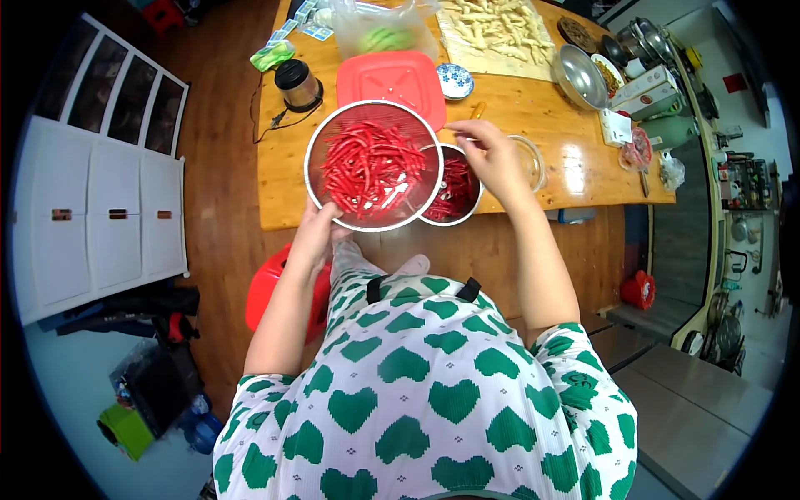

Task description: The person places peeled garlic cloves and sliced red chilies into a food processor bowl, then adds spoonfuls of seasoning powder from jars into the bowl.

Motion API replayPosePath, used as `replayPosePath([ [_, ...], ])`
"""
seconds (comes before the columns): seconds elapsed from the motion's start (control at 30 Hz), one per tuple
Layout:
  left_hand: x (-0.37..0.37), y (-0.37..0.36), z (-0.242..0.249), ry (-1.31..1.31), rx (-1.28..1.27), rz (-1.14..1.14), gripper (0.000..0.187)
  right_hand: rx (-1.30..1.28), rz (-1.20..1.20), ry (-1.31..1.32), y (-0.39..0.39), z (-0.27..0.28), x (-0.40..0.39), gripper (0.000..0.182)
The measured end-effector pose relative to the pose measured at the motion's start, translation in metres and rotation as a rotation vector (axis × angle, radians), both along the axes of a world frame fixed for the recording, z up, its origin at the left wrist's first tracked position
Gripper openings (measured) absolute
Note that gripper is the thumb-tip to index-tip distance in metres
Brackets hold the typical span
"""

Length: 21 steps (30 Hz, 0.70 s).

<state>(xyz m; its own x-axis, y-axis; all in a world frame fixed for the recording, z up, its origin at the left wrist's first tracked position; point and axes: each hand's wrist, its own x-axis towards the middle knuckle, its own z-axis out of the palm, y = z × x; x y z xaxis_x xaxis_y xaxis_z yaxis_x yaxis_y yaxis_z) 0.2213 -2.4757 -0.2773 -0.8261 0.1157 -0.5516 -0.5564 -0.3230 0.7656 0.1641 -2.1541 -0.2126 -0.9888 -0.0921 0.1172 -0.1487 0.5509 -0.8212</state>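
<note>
A round metal strainer [321, 142] full of red chili peppers [367, 167] is held over the near edge of the wooden table [533, 112]. My left hand [315, 229] grips its near rim from below. A smaller steel bowl [454, 190] with more red chilies sits just right of the strainer, partly under it. My right hand [492, 154] hovers over that bowl, fingers pinched together; whether it holds a chili is not clear.
A red plastic lid [392, 75], a small blender jar [296, 83], a patterned dish [455, 81], a steel bowl [579, 77], a board of pale cut pieces [496, 29] and a glass bowl [533, 158] share the table. A red stool [267, 287] stands below; a white cabinet [100, 183] is left.
</note>
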Motion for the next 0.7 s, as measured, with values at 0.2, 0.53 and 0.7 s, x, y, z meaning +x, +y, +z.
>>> replayPosePath([
  [0.2, -0.004, -0.031, 0.0, 0.029, -0.004, 0.079, 0.06, -0.018, -0.141, -0.226, 0.061, -0.089, 0.004, 0.033],
  [0.53, -0.049, 0.067, 0.039, 0.152, -0.057, -0.096, 0.056, -0.356, -0.128, -0.325, 0.01, -0.046, 0.004, 0.059],
  [0.7, -0.081, 0.112, 0.028, 0.161, -0.058, -0.174, 0.088, -0.562, -0.434, -0.418, 0.043, -0.027, -0.005, 0.049],
])
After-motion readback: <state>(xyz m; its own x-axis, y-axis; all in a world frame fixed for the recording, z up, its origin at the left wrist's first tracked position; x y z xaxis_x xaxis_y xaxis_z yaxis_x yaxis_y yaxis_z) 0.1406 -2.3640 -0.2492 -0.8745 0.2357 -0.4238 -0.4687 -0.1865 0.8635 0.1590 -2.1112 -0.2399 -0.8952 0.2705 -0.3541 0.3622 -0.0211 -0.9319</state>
